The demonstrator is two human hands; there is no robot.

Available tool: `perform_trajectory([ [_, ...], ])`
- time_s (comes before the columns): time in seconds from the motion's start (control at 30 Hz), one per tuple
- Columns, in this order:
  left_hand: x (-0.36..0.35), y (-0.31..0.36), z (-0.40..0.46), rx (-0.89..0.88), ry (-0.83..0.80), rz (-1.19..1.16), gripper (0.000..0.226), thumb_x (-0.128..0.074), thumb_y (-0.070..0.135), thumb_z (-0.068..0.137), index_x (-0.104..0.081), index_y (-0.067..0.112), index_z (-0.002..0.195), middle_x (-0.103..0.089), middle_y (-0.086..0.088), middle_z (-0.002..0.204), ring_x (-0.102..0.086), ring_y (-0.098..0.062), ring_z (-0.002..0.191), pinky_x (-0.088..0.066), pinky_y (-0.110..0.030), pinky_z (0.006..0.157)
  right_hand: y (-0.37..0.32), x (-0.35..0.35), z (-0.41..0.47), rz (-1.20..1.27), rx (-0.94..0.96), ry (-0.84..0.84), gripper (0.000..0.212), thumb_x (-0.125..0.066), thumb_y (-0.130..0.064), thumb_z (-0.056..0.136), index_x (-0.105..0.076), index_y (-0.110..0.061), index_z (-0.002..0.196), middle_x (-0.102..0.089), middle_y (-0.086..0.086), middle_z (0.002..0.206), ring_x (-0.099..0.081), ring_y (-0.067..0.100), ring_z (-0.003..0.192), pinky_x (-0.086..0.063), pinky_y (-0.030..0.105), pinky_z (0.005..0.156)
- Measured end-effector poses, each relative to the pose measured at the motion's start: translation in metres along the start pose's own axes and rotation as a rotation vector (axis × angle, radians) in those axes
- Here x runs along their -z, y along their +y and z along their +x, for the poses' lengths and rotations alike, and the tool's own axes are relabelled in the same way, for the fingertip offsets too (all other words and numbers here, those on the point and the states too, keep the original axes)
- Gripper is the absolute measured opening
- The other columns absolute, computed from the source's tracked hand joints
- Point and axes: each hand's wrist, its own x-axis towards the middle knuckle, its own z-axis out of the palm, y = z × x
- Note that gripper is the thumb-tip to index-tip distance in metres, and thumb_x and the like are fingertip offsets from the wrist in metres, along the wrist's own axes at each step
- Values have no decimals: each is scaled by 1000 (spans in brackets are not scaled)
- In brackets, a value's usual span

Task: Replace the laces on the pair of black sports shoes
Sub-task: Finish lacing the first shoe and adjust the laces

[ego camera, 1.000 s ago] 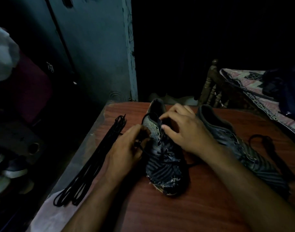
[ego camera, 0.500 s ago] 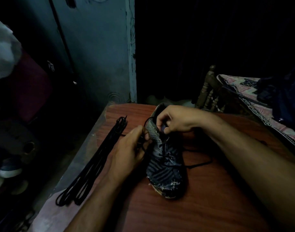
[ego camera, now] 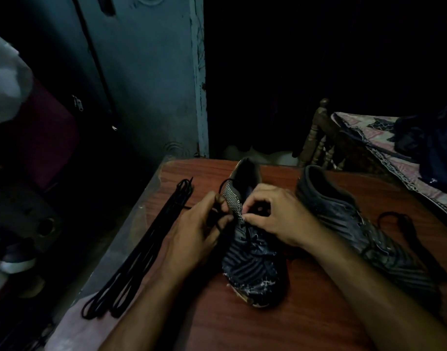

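Observation:
A black striped sports shoe (ego camera: 250, 269) lies on the reddish wooden table (ego camera: 242, 325), toe toward me. My left hand (ego camera: 197, 234) pinches a black lace end at the shoe's left eyelets. My right hand (ego camera: 275, 216) pinches the shoe's upper edge by the tongue, fingers curled. The second black shoe (ego camera: 356, 224) lies to the right with no lace visible in it. A long bundle of black laces (ego camera: 146, 247) stretches along the table's left side. Another black lace (ego camera: 407, 231) lies loose right of the second shoe.
A blue-grey door and wall (ego camera: 146, 84) stand behind the table. A wooden bed frame (ego camera: 321, 138) with a patterned sheet (ego camera: 384, 148) sits at the right. Shoes (ego camera: 12, 264) lie on the dark floor at the left. The table's left edge drops off beside the lace bundle.
My right hand has come back down from the shoe's heel opening to the eyelets near the tongue. The second shoe is in sight again. My left hand stays at the left eyelets.

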Motion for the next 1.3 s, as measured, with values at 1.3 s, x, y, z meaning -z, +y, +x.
perform_trajectory([
  [1.3,0,5,-4,-45,18,74,25,-80,20,89,-60,27,101,-71,14,91,-70,-9,83,-58,-38,65,-3,-18,-20,136,-91,26,12,-74,-28,89,-67,-37,85,-59,-7,88,-50,10,97,-39,19,85],
])
